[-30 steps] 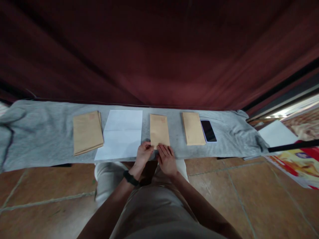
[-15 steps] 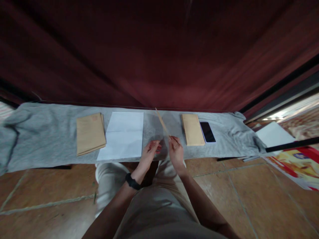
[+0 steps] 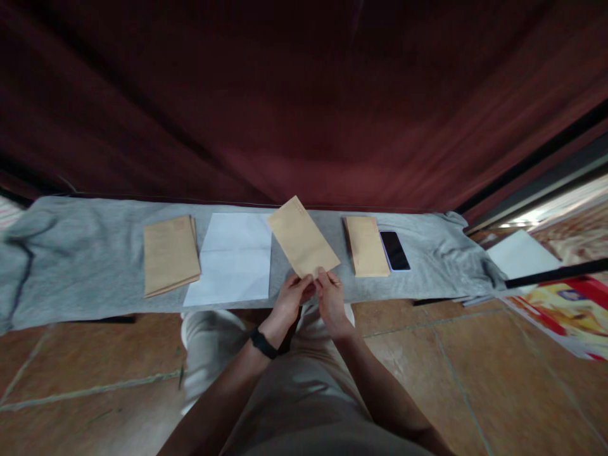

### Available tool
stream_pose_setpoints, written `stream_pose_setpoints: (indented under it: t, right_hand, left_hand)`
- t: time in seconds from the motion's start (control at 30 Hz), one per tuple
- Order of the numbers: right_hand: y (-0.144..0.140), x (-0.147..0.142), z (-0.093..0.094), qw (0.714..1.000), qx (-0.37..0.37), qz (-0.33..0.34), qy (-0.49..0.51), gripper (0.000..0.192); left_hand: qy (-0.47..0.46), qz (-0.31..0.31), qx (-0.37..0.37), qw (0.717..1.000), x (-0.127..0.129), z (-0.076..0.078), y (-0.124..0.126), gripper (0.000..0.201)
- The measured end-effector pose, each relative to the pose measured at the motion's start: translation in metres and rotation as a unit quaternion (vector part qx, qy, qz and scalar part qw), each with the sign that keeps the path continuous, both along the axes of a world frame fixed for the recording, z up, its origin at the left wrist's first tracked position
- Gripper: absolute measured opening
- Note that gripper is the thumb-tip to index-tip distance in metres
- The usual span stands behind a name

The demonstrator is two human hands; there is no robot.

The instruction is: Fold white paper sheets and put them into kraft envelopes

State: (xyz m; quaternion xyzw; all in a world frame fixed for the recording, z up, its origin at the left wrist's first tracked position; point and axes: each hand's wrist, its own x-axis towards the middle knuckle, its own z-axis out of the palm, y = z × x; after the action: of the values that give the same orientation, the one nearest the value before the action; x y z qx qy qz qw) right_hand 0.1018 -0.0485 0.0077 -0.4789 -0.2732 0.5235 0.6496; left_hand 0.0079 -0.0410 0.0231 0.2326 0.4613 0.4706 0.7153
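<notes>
A brown paper envelope (image 3: 304, 237) is held up at a slant over the middle of the cloth-covered surface, its broad face toward me. My left hand (image 3: 291, 301) pinches its lower edge, a dark band round the wrist behind it. Close beside it, my right hand (image 3: 331, 299) grips the same edge with thumb and fingers. White paper sheets (image 3: 237, 259) lie to the left of the envelope. To the right rests a stack of similar brown envelopes (image 3: 368, 247).
Larger brown envelopes (image 3: 171, 256) lie piled at the left, touching the white paper. A phone (image 3: 395, 251) sits right of the envelope stack. Grey cloth (image 3: 441, 259) covers the narrow surface, and a dark red curtain (image 3: 304, 126) rises behind it. A colourful box (image 3: 565, 310) is at far right.
The envelope has turned from edge-on to face-on. My left hand has moved right and taken hold of its lower edge beside my right hand.
</notes>
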Motion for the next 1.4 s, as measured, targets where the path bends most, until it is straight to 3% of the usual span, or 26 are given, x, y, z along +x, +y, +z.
stream_pose_setpoints:
  t: [0.1, 0.23, 0.47, 0.57, 0.63, 0.7, 0.8, 0.9, 0.97, 1.03, 1.1, 1.23, 1.3, 1.4]
  right_hand:
    - [0.002, 0.0, -0.012, 1.0, 0.002, 0.003, -0.005, 0.026]
    - [0.003, 0.008, -0.03, 0.998, -0.006, 0.039, -0.041, 0.027]
    - [-0.015, 0.027, -0.044, 0.992, -0.04, 0.104, -0.066, 0.032]
    - [-0.023, 0.037, -0.04, 0.973, -0.025, 0.095, -0.211, 0.03]
    - [-0.025, 0.043, -0.036, 0.92, 0.028, 0.08, -0.383, 0.032]
    - [-0.025, 0.046, -0.033, 0.842, 0.095, 0.098, -0.523, 0.038]
    - [-0.022, 0.048, -0.033, 0.732, 0.158, 0.159, -0.644, 0.044]
    - [-0.021, 0.048, -0.039, 0.669, 0.171, 0.181, -0.7, 0.047]
    - [-0.021, 0.047, -0.043, 0.659, 0.175, 0.179, -0.71, 0.047]
    - [-0.021, 0.046, -0.046, 0.658, 0.177, 0.173, -0.712, 0.047]
    - [-0.021, 0.044, -0.047, 0.658, 0.175, 0.168, -0.713, 0.046]
    - [-0.021, 0.043, -0.049, 0.655, 0.177, 0.164, -0.716, 0.046]
    - [-0.022, 0.043, -0.05, 0.655, 0.18, 0.165, -0.715, 0.046]
    - [-0.021, 0.043, -0.052, 0.66, 0.181, 0.163, -0.711, 0.047]
  left_hand:
    - [0.059, 0.004, 0.008, 0.998, -0.003, -0.007, 0.007, 0.049]
    - [0.169, -0.036, 0.016, 0.985, -0.015, -0.016, 0.021, 0.041]
    - [0.212, -0.07, -0.001, 0.975, -0.029, -0.024, 0.029, 0.033]
    - [0.221, -0.087, -0.006, 0.971, -0.031, -0.025, 0.027, 0.034]
    - [0.232, -0.096, -0.007, 0.968, -0.03, -0.025, 0.027, 0.033]
    - [0.246, -0.107, -0.007, 0.963, -0.03, -0.026, 0.027, 0.031]
    - [0.286, -0.121, -0.007, 0.951, -0.034, -0.027, 0.025, 0.027]
    - [0.347, -0.116, -0.006, 0.931, -0.043, -0.024, 0.02, 0.024]
    - [0.44, -0.094, 0.03, 0.893, -0.049, -0.019, 0.017, 0.023]
    - [0.548, -0.08, 0.114, 0.825, -0.051, -0.013, 0.02, 0.02]
    - [0.6, -0.098, 0.235, 0.759, -0.049, -0.01, 0.03, 0.024]
    - [0.553, -0.189, 0.438, 0.683, -0.035, -0.019, 0.067, 0.044]
    - [0.537, -0.249, 0.478, 0.65, -0.028, -0.028, 0.082, 0.051]
    - [0.517, -0.305, 0.497, 0.627, -0.022, -0.036, 0.092, 0.051]
